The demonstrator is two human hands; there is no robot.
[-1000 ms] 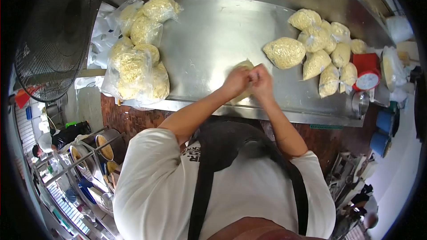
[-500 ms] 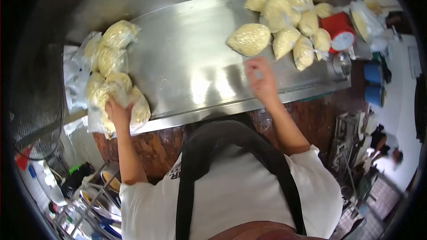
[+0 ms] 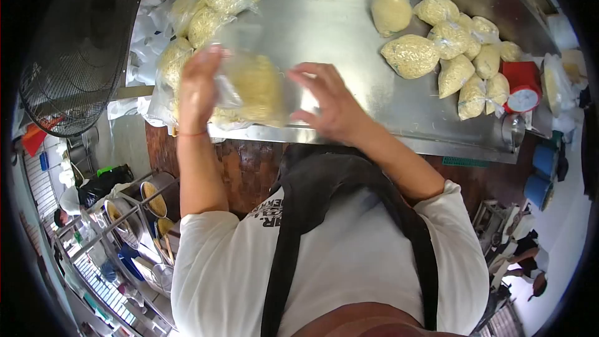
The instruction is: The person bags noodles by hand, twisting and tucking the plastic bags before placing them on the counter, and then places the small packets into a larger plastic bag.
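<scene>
My left hand [image 3: 199,90] grips the gathered top of a clear plastic bag of pale yellow shreds [image 3: 257,90], raised above the near edge of the metal table and blurred by motion. To the right of that bag is my right hand [image 3: 334,100], its fingers apart and curved toward it, holding nothing. Behind and beside my left hand lies a cluster of similar filled bags [image 3: 209,22], partly hidden by the hand and the lifted bag.
On the table's right side [image 3: 324,25] lie several tied bags of yellow shreds [image 3: 410,56]. A red scale with a round dial [image 3: 521,84] stands at the right end. A large mesh fan [image 3: 75,62] is at the left, and pots [image 3: 159,190] sit on a rack below.
My left hand has lifted a bag off the left cluster and brought it toward the middle. My right hand has moved left toward it with fingers spreading. The view has shifted.
</scene>
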